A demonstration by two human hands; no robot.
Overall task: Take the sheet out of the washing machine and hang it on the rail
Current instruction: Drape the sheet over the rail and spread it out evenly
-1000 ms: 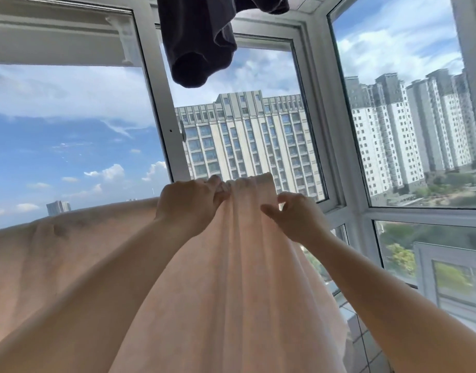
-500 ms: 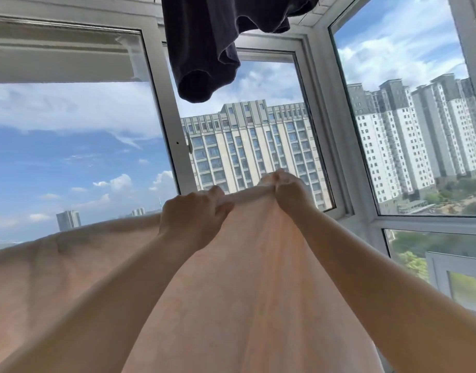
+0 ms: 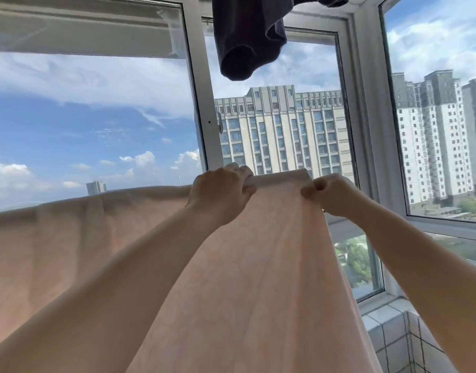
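Before the balcony windows, a pale peach sheet (image 3: 258, 265) hangs draped with its top fold running level from the left edge of the view to a corner near the middle pane. Whatever bears it lies hidden under the cloth. At that fold the left hand (image 3: 220, 192) grips the sheet, fingers curled over the top edge. Just beside it, at the sheet's right corner, the right hand (image 3: 331, 195) pinches the cloth between thumb and bent fingers. Between the two hands the fold lies flat and taut. Below them the sheet falls in a broad panel toward the camera. Overhead a dark garment (image 3: 247, 36) hangs against the white window frame (image 3: 201, 103), well apart from the sheet. Tall buildings (image 3: 282, 130) stand beyond the glass.
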